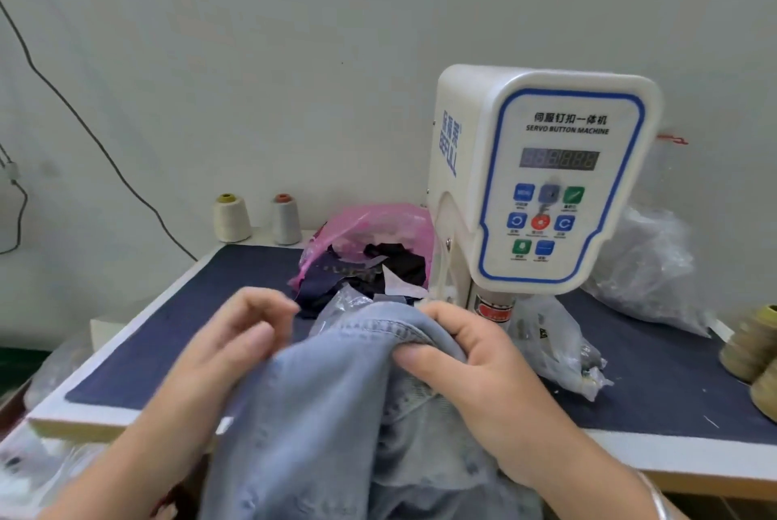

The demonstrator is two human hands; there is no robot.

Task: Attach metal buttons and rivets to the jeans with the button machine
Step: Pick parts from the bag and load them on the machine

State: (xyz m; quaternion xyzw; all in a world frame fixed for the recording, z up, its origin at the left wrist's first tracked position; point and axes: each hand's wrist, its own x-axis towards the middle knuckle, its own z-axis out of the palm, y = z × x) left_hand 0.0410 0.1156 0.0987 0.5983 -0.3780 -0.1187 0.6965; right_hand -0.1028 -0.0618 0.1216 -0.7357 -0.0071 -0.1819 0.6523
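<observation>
Head view is showing a person bunching a pair of light blue jeans point(336, 393) at the near edge of the tabletop point(210, 309), just in front of the white button machine point(542, 179). The right hand point(475, 368) is pinching a stitched edge of the denim between thumb and curled fingers, close to the base of the machine head. The left hand point(235, 343) is resting against the cloth with its fingers loosely curled; motion blur is making it hard to tell whether it is actually gripping the fabric.

By my reading, the work is sitting at the positioning step: the garment is being gathered and turned so the right spot can go under the press. The next move is likely calling for flattening that edge and sliding it beneath the punch.

The punch and die are lying hidden behind the denim and the right hand. No loose buttons or rivets are showing clearly; a clear plastic bag point(555, 347) beside the machine may be holding them, but its contents are too small to read. The lower part of the jeans is running out of frame.
</observation>
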